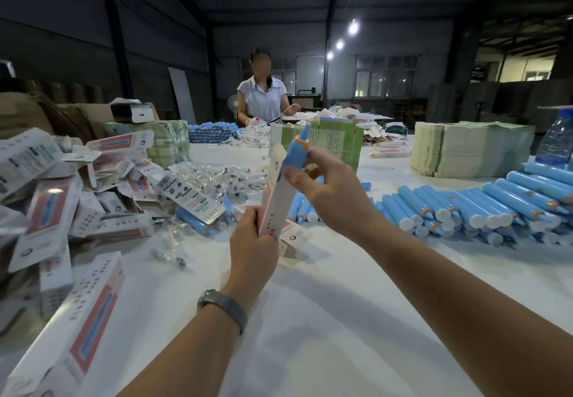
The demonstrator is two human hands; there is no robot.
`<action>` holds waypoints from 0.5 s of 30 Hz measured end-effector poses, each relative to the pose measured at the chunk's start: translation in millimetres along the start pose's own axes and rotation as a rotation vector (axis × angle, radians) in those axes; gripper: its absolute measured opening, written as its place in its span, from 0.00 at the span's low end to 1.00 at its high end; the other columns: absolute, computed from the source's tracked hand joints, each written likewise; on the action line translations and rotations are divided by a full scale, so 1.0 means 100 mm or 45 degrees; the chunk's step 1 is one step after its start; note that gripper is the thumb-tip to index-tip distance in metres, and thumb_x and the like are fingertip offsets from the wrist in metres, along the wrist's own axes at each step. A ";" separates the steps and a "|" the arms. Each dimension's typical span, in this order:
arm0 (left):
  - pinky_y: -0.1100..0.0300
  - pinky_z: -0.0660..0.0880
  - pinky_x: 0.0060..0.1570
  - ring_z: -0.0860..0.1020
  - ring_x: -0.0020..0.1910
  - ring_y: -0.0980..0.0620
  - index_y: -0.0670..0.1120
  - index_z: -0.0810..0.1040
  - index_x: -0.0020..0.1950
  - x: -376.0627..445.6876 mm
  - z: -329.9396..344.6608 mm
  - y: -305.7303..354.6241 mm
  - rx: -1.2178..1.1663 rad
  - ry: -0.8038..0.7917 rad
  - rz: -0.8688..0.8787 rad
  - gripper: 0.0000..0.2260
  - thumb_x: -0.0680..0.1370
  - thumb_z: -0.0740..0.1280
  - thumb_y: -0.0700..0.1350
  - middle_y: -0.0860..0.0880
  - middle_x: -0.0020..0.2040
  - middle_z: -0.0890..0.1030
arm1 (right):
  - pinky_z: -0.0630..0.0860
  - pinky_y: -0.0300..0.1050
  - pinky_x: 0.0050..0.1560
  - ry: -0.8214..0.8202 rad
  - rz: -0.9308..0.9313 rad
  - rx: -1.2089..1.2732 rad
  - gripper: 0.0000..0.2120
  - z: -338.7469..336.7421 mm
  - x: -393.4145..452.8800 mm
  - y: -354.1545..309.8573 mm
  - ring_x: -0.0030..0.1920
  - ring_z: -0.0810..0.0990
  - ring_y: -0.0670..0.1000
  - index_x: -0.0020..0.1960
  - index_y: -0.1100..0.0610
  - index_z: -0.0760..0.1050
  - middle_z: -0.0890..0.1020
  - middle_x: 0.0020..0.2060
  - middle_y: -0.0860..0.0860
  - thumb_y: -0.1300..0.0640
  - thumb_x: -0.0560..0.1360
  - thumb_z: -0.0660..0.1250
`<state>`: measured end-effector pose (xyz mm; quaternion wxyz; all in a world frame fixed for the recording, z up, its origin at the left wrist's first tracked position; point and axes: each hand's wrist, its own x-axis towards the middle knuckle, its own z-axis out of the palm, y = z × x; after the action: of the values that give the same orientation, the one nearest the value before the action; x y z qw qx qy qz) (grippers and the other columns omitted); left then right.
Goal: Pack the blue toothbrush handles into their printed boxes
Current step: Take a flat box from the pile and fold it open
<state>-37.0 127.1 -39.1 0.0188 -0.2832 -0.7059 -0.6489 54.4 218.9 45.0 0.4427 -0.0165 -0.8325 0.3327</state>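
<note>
Above the table (310, 319), blue handle (296, 151) upright, tip up, in right-hand (331, 192) grip; left hand (252, 241) around box (274, 192).

Between the fingers (313, 155) a smooth, glossy blue plastic handle (296, 155) shows; under them stands a matt printed cardboard box (273, 198). Below lies a matt white table cover (325, 319), faintly creased.

The left hand (252, 243) is gripping with curled fingers, watch on its wrist; the right hand (328, 192) is pinching, thumb forward.
</note>
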 end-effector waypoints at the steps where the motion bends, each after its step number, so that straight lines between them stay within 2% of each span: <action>1: 0.45 0.75 0.34 0.71 0.33 0.45 0.44 0.74 0.47 -0.01 0.00 0.00 -0.020 0.005 -0.002 0.18 0.60 0.53 0.39 0.47 0.35 0.73 | 0.72 0.29 0.41 0.000 0.013 0.045 0.07 0.02 0.01 -0.01 0.40 0.76 0.38 0.56 0.46 0.74 0.80 0.47 0.44 0.51 0.79 0.67; 3: 0.47 0.73 0.33 0.71 0.33 0.45 0.44 0.74 0.47 -0.01 -0.01 0.00 -0.055 0.020 -0.006 0.18 0.60 0.53 0.39 0.48 0.34 0.74 | 0.77 0.35 0.44 0.006 0.025 0.110 0.07 0.06 0.04 -0.02 0.43 0.79 0.42 0.57 0.47 0.72 0.81 0.46 0.46 0.50 0.80 0.65; 5: 0.47 0.73 0.34 0.72 0.34 0.45 0.44 0.75 0.48 0.00 -0.02 -0.02 -0.091 0.033 -0.030 0.19 0.60 0.54 0.40 0.46 0.35 0.74 | 0.77 0.46 0.47 0.010 -0.013 0.065 0.03 0.12 0.07 -0.04 0.45 0.80 0.50 0.51 0.51 0.76 0.81 0.43 0.47 0.53 0.80 0.65; 6: 0.45 0.73 0.34 0.72 0.35 0.44 0.43 0.75 0.48 0.01 -0.02 -0.03 -0.105 0.036 -0.046 0.20 0.60 0.54 0.40 0.45 0.36 0.75 | 0.76 0.49 0.48 0.005 -0.040 0.040 0.05 0.15 0.09 -0.04 0.44 0.79 0.52 0.48 0.53 0.79 0.81 0.41 0.47 0.54 0.80 0.65; 9: 0.39 0.76 0.39 0.74 0.38 0.43 0.45 0.75 0.48 0.04 -0.04 -0.05 -0.148 0.068 -0.075 0.19 0.60 0.54 0.40 0.46 0.37 0.76 | 0.76 0.44 0.45 0.038 -0.066 0.147 0.09 0.23 0.17 -0.02 0.43 0.78 0.51 0.43 0.51 0.80 0.80 0.40 0.44 0.57 0.80 0.64; 12: 0.38 0.80 0.46 0.79 0.47 0.41 0.52 0.73 0.46 0.09 -0.08 -0.08 -0.197 0.186 -0.124 0.13 0.67 0.57 0.37 0.49 0.44 0.78 | 0.72 0.36 0.37 0.226 0.096 0.350 0.08 0.30 0.31 0.13 0.37 0.76 0.44 0.45 0.49 0.78 0.80 0.36 0.42 0.58 0.79 0.63; 13: 0.39 0.81 0.48 0.78 0.49 0.41 0.54 0.71 0.46 0.11 -0.09 -0.10 -0.210 0.253 -0.134 0.15 0.70 0.58 0.34 0.51 0.46 0.77 | 0.73 0.37 0.38 0.230 0.173 0.316 0.07 0.35 0.37 0.23 0.38 0.76 0.45 0.46 0.50 0.78 0.80 0.37 0.43 0.59 0.79 0.63; 15: 0.40 0.81 0.50 0.77 0.51 0.44 0.55 0.69 0.47 0.16 -0.13 -0.13 -0.257 0.377 -0.165 0.20 0.73 0.58 0.29 0.53 0.48 0.75 | 0.77 0.44 0.45 0.070 0.295 0.047 0.05 0.48 0.48 0.47 0.43 0.79 0.49 0.50 0.53 0.78 0.81 0.43 0.48 0.59 0.79 0.64</action>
<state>-60.1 121.0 -42.2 0.0521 -0.1391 -0.6434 -0.7510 -23.2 244.8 34.6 0.4240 -0.1135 -0.8064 0.3964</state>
